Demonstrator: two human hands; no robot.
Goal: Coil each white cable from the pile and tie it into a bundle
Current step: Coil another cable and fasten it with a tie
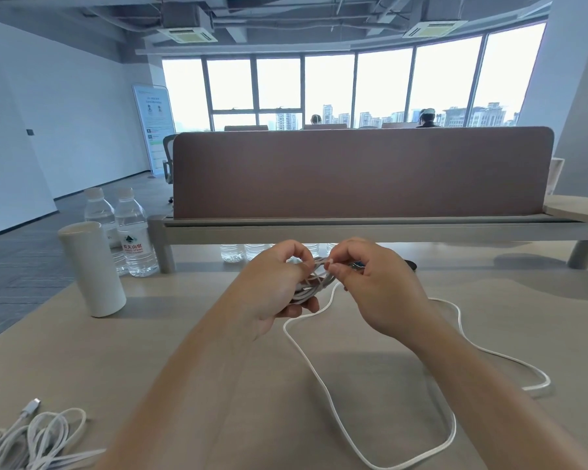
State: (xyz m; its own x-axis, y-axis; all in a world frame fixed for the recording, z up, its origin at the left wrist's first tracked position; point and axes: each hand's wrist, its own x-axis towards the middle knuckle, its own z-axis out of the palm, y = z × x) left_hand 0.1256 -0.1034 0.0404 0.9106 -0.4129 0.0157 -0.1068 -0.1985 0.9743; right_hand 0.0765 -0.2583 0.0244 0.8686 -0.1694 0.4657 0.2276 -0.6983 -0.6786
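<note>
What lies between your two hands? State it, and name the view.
The head view shows the partly coiled white cable: the left hand holds its loops, the right hand pinches a strand.

I see a pale wooden desk (170, 334) with a tall white tumbler (94, 269) standing at its far left and two clear water bottles (133, 232) just behind it. A brown partition screen (360, 171) spans the far edge. Beyond it are a printed banner (153, 127) at left and windows (330, 86) showing city towers.

white cylinder (92, 269) and water bottles (133, 232) crowding left, cable pile (31, 439) near-left corner, divider (360, 171) walling the back
</note>
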